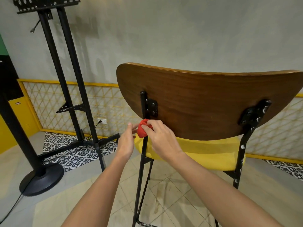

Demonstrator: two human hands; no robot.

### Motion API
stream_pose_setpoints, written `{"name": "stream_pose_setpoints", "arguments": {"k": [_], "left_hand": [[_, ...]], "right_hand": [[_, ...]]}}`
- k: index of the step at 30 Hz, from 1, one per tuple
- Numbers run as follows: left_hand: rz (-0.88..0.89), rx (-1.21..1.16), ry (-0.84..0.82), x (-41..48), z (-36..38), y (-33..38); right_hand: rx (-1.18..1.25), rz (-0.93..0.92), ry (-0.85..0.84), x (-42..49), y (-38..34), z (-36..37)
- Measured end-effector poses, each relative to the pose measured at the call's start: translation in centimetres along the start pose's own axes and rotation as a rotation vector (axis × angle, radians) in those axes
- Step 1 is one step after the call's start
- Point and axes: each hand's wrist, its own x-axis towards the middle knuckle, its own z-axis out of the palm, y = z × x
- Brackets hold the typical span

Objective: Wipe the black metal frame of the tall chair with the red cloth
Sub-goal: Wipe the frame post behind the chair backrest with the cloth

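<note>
Nearest the camera, two bare forearms reach forward to the back of the chair. The right hand [157, 136] has its fingers curled round the bunched red cloth [142, 131] and presses it against the left rear post [142, 158] of the black frame, just under the seat-back bracket [151, 106]. The left hand [126, 141] is just beside the cloth with its fingers straight and holds nothing. Whether its fingertips touch the cloth, I cannot tell.

So the cloth sits high on that post, at the lower left edge of the wooden backrest [205, 102] and above the back edge of the yellow seat [196, 154].

The work looks to be at an early or middle stage. Only this upper stretch of one post is under the cloth. Lower down, the same post and the foot rail [147, 224] carry pale specks, and the right rear post [241, 154] and its bracket are heavily flecked with white. They may be chipped paint rather than dirt, but those parts probably remain to be wiped. The front legs are hidden.

Beyond stands a black stand [65, 71] by the wall.
</note>
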Motion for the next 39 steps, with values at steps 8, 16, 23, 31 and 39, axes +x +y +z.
{"name": "stream_pose_setpoints", "arguments": {"k": [8,16,23,31,39], "left_hand": [[-0.095,0.022,0.004,0.0,0.1,-2.6],[-0.198,-0.056,0.006,-0.4,0.0,-4.8],[-0.217,-0.088,-0.041,-0.5,-0.1,-5.3],[-0.227,-0.064,-0.059,-0.3,-0.7,-5.7],[-0.240,-0.088,-0.088,-0.5,-0.8,-6.0]], "right_hand": [[-0.110,-0.135,-0.129,-0.8,-0.1,2.2],[-0.173,-0.252,-0.159,-0.4,-0.1,2.6],[-0.235,-0.310,-0.271,-2.6,-1.4,4.7],[-0.186,-0.334,-0.248,-2.3,-1.3,5.2],[-0.116,-0.374,-0.368,-3.9,-1.4,5.7]]}}
